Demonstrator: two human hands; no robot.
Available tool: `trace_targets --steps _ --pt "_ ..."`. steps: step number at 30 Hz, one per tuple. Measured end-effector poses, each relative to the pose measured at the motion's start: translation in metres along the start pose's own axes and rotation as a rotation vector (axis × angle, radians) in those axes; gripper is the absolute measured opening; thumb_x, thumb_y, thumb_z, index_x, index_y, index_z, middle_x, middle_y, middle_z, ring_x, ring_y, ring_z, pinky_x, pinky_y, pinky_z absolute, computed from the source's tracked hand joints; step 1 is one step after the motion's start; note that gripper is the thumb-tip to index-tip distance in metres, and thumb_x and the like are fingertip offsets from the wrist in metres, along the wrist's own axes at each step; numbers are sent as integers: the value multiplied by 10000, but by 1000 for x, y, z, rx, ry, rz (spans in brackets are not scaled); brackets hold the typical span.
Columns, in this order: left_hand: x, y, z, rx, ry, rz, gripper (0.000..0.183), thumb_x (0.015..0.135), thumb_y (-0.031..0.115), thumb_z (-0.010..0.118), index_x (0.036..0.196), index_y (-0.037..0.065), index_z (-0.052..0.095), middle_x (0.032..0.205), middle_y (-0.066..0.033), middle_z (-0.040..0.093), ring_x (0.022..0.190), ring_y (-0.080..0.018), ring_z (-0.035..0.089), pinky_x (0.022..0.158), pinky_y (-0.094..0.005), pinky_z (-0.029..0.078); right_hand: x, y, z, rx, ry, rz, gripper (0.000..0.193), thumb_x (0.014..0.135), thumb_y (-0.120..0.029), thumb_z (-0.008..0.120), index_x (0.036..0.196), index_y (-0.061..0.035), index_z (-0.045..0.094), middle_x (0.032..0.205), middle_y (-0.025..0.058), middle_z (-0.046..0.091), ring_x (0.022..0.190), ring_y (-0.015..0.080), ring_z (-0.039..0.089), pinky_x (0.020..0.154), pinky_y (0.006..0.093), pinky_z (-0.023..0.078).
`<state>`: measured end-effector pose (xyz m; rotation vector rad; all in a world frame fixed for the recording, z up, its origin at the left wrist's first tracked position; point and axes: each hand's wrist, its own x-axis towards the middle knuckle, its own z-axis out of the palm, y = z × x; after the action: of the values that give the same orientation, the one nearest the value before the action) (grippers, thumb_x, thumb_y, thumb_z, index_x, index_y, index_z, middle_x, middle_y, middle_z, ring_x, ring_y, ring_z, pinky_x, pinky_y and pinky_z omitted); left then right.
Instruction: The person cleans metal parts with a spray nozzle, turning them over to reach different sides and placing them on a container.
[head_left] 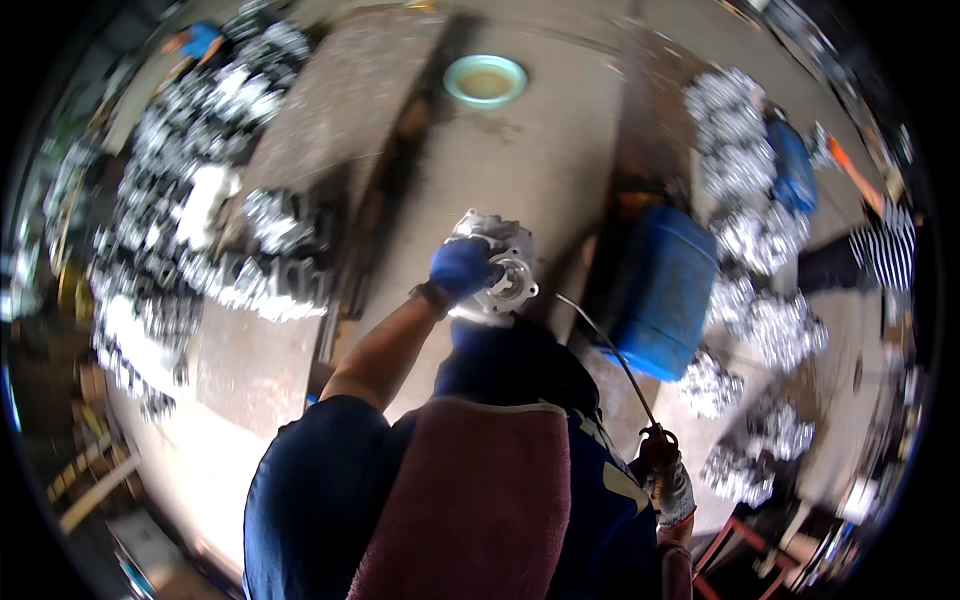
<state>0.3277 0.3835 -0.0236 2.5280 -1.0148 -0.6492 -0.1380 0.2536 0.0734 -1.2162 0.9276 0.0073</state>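
My left hand (462, 271), in a blue glove, is closed on a silver metal casting (513, 284) with a round bored opening and bolt lugs, held in front of my body. The fingertips are partly hidden at the opening. Down at the lower right, my right hand (675, 496), in a grey knitted glove, grips the dark handle of a tool with a long, thin, slightly bent metal rod (622, 361). Its rod slants up to the left, and the tip stands apart from the casting. What kind of tool it is, I cannot make out.
A blue plastic drum (661, 292) lies close on my right. Metal plates (335, 95) on the left carry piled silver castings (215, 120); more castings (760, 235) are heaped at right. Ahead on the floor sits a pale green basin (484, 80). Two other people are at the sides.
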Motion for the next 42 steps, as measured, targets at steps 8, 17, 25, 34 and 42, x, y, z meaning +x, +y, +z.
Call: trace_targets --steps 8,17,25,34,42 --pt "-219 -194 -99 -101 531 -561 371 781 449 677 888 96 713 852 -170 688 829 -355 661 732 -432 507 74 -76 129 -249 -436 73 844 817 -791 413 1286 -91 464 798 133 653 569 205 631 513 287 509" --pt "-319 -407 -231 -680 1429 -903 346 795 350 741 831 9 693 631 -64 638 533 -155 574 521 -324 461 188 -75 272 -401 -314 116 802 817 -775 427 1229 -89 489 773 126 632 576 220 623 557 310 534" --pt "-303 -750 -314 -954 1612 -706 204 783 183 738 852 5 667 671 -37 622 553 -142 546 533 -294 436 273 -84 482 -479 -261 259 767 839 -739 424 1228 -81 490 814 138 630 617 237 627 582 331 537" --pt "-257 -919 -299 -1058 1402 -1017 289 790 232 690 946 -10 695 836 -144 697 743 -252 647 661 -360 483 320 -105 624 -528 -234 341 728 864 -698 420 1227 -71 492 861 151 628 664 255 631 610 354 540" --pt "-242 -1063 -217 -441 718 -1233 391 789 348 689 1110 126 675 1091 -142 675 1010 -356 636 828 -403 524 344 -131 679 -513 -169 373 693 886 -662 416 1226 -63 494 902 163 627 706 272 635 635 374 543"
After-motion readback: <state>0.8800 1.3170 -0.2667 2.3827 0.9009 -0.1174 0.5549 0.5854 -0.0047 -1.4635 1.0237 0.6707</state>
